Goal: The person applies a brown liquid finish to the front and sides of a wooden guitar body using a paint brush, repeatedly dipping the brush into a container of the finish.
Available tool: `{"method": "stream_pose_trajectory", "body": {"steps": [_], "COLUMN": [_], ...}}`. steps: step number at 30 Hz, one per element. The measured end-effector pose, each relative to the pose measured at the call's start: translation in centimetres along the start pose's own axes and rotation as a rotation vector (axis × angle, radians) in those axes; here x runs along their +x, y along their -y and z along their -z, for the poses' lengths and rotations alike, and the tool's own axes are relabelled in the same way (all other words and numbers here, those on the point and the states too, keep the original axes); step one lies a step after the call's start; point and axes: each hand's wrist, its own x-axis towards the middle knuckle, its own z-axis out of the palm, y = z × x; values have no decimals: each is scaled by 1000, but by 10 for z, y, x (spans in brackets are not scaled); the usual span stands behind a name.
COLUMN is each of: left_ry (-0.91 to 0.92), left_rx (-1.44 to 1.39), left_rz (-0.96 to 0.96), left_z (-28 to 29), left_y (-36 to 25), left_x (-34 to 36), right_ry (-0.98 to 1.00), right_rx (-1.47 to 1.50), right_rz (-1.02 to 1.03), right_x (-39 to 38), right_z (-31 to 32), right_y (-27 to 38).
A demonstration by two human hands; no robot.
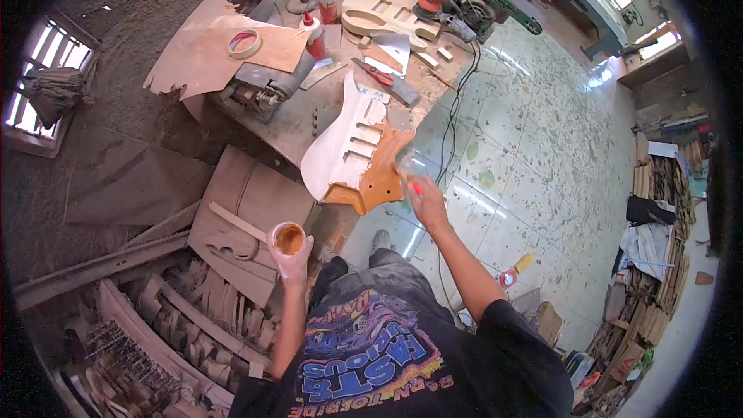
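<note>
An electric guitar body (329,156) lies at the near corner of the workbench. Its left part is pale bare wood; its right side and lower edge are coated orange-amber. Low on the left, my left hand (294,265) is wrapped round a small jar (289,238) with amber-brown liquid in it. My right hand (429,206) grips a brush (417,187) with a red handle, at the body's right edge. Motion blurs the brush head, so whether it touches the wood cannot be told.
The workbench (441,77) also bears a second guitar body (379,6), red-capped glue bottles (326,0), a tape roll (244,43) on thin wood sheet, pliers (373,71) and a sander (433,1). Black cables (458,101) hang off its right edge. Wood scraps (186,317) are piled lower left.
</note>
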Motion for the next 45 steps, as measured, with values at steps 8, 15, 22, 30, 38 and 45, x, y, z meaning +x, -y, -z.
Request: {"method": "stream_pose_trajectory", "body": {"steps": [8,15,22,30,38,45], "left_ry": [-106,-132,-226,-232,-205,-221], "left_rx": [87,64,83,99,86,88], "left_rz": [23,73,-5,3,-11,9], "left_z": [-18,-31,-32,-46,-57,-50], "left_y": [-13,-25,-23,-27,-27,-21], "left_x": [-25,-41,-52,-45,-42,-38], "right_ry": [130,-3,-182,51,226,325], "right_rx": [141,223,-18,153,103,161], "right_rz": [-179,-274,28,223,269,314], "right_x": [-6,67,82,50,41,5], "right_z": [37,-13,-3,-29,-33,-12], "right_y": [-8,-99,-76,-50,-53,-25]}}
